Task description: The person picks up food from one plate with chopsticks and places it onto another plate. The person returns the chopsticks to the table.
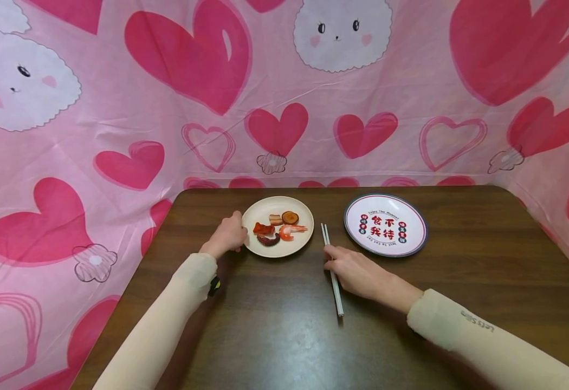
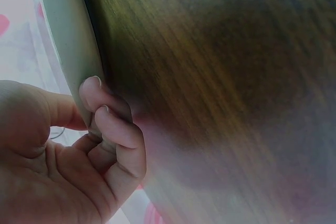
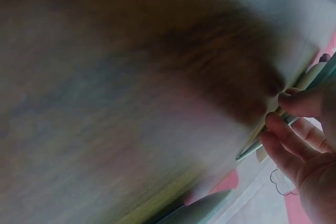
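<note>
My left hand [image 1: 228, 234] is at the left edge of a round cream plate [image 1: 284, 204], pinching its rim. In the left wrist view the fingers [image 2: 123, 129] curl against the plate's edge [image 2: 71, 35], the thumb on its other side. On the plate lie a shrimp [image 1: 292, 232], a dark curled tentacle [image 1: 268, 239], a reddish piece [image 1: 264, 229], a pale striped piece [image 1: 276, 219] and a round brown slice [image 1: 290, 218]. My right hand [image 1: 355, 271] pinches a pair of pale chopsticks [image 1: 337, 295] between thumb and fingers, low over the table, right of the plate.
A white oval-looking plate [image 1: 387, 208] with a blue rim and red lettering sits to the right, behind my right hand. Both plates rest on a dark wooden table [image 1: 275, 325]. A pink cloth [image 1: 314, 92] with hearts hangs along the table's back and sides.
</note>
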A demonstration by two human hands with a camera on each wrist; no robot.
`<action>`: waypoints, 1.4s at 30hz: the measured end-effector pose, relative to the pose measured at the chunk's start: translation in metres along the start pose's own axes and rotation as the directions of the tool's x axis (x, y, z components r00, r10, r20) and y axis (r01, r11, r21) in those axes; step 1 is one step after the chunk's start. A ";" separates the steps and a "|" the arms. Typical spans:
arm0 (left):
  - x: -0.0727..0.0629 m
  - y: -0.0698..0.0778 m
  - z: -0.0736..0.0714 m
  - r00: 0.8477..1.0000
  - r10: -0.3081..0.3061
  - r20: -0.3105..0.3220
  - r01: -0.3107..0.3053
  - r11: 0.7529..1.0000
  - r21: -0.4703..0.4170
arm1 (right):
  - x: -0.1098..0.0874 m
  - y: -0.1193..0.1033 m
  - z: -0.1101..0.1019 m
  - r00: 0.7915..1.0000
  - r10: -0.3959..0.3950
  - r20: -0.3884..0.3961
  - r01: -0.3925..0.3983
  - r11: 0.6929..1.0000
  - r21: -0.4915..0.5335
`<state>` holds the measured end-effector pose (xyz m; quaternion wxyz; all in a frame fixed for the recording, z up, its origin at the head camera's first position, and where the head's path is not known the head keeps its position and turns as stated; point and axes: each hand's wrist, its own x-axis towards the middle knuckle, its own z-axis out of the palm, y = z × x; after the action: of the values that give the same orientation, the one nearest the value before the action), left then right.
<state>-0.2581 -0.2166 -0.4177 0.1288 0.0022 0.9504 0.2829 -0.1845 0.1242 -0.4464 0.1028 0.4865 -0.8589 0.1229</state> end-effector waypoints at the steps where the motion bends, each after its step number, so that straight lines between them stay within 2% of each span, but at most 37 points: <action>1: 0.000 0.000 0.000 1.000 0.000 -0.001 0.000 1.000 -0.001 | 0.000 0.000 0.000 1.000 -0.002 0.006 0.002 1.000 -0.005; 9: 0.003 -0.003 0.002 1.000 0.023 -0.020 -0.022 1.000 0.013 | 0.000 -0.003 -0.001 0.999 0.002 0.050 0.000 1.000 -0.029; 19: 0.001 -0.003 0.000 1.000 0.015 -0.014 -0.015 1.000 -0.007 | -0.002 -0.005 0.001 0.999 -0.003 0.045 0.004 0.999 -0.036; 27: 0.001 -0.004 0.001 1.000 0.019 -0.010 -0.019 1.000 -0.015 | -0.004 -0.007 -0.001 0.997 0.014 0.078 -0.011 0.999 -0.037; 42: 0.000 -0.001 0.001 1.000 0.014 -0.007 -0.014 1.000 -0.011 | -0.010 -0.001 0.002 0.997 -0.035 0.065 0.039 0.996 -0.074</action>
<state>-0.2579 -0.2169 -0.4187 0.1236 0.0071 0.9492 0.2893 -0.1785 0.1307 -0.4512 0.0961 0.5017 -0.8566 0.0730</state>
